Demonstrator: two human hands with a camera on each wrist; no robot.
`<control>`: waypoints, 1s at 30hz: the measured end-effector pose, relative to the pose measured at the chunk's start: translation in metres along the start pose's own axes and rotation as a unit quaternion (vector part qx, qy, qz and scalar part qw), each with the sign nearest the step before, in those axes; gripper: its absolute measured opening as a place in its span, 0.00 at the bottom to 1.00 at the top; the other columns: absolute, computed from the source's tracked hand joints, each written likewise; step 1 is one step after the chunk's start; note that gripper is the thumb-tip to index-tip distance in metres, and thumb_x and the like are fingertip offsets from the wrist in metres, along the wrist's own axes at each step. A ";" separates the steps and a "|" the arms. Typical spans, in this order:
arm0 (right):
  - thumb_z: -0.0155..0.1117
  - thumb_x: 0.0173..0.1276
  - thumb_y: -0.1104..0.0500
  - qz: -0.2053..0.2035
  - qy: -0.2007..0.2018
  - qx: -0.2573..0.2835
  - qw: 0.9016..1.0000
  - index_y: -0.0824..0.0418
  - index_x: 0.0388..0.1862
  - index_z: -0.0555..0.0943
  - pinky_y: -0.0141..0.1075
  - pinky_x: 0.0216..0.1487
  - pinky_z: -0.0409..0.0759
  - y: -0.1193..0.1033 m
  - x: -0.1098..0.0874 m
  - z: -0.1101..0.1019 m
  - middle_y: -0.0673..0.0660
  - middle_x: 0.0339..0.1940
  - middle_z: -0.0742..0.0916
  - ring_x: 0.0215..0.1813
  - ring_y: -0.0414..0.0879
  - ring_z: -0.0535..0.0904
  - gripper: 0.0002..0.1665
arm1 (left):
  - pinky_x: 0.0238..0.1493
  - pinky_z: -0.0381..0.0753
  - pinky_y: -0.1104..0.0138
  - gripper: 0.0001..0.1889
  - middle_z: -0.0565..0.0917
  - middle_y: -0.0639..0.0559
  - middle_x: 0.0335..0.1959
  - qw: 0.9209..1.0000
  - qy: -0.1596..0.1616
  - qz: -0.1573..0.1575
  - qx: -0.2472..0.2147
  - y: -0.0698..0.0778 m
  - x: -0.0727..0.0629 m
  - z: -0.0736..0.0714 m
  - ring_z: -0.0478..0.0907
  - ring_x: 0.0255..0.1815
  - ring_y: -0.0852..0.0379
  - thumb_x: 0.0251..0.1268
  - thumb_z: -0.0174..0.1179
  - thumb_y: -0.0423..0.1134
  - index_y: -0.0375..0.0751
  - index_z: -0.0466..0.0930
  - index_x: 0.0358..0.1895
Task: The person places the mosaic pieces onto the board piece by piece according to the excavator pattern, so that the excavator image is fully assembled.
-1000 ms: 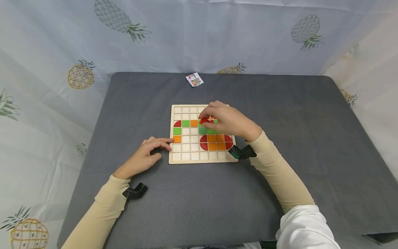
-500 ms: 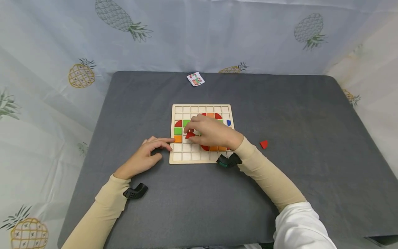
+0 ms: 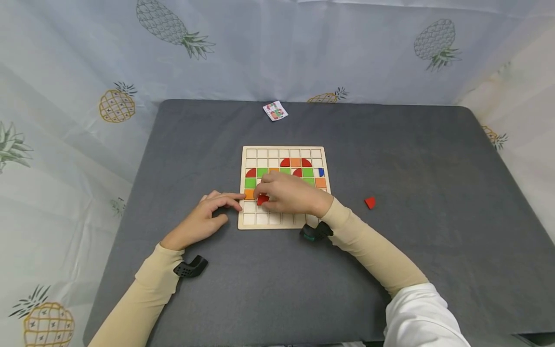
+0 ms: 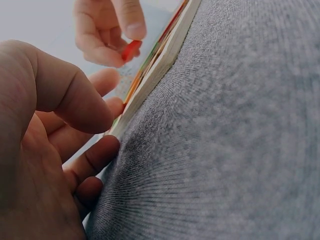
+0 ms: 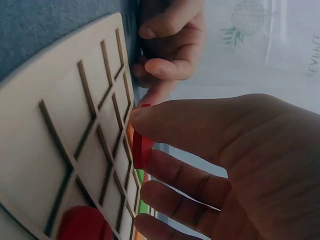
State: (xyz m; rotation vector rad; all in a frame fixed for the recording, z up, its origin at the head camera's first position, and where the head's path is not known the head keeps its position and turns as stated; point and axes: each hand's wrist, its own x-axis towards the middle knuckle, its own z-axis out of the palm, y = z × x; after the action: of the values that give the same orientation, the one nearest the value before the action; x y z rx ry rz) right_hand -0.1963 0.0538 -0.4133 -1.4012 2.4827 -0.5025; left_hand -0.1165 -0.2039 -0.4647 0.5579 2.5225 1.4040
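A square wooden grid board (image 3: 262, 219) lies on the table, with red, green, orange and blue tiles in some cells. My right hand (image 3: 291, 193) pinches a red quarter-circle tile (image 3: 262, 199) between thumb and fingers, close over the board's left part. In the right wrist view the red tile (image 5: 142, 147) stands on edge in that pinch. Hidden under this hand are several cells in the middle. My left hand (image 3: 207, 216) rests by the board's left edge, fingers relaxed, index fingertip right at the rim beside an orange tile (image 3: 249, 194).
One loose red tile (image 3: 370, 202) lies on the grey table (image 3: 416, 159) to the right of the board. Behind the board, near the far edge, is a small printed card (image 3: 275, 111). A pineapple-print curtain (image 3: 277, 48) hangs around the table.
Holding a red tile, my right hand has moved from the board's upper right to its left side and nearer to me. The loose red tile has come into sight. My left hand stays put.
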 end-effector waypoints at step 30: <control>0.68 0.69 0.57 0.006 -0.018 -0.018 1.000 0.54 0.57 0.83 0.36 0.48 0.75 -0.003 0.000 0.010 0.49 0.42 0.83 0.43 0.43 0.73 0.18 | 0.50 0.60 0.62 0.20 0.79 0.54 0.69 1.000 0.008 -0.003 0.007 0.001 0.001 0.002 0.68 0.50 0.60 0.64 0.54 0.22 0.52 0.85 0.47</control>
State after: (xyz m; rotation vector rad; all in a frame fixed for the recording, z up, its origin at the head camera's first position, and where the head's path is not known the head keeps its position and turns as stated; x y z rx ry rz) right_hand -0.1904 0.0512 -0.4211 -1.3950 2.4810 -0.4282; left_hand -0.1162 -0.2017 -0.4649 0.5424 2.5457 1.3944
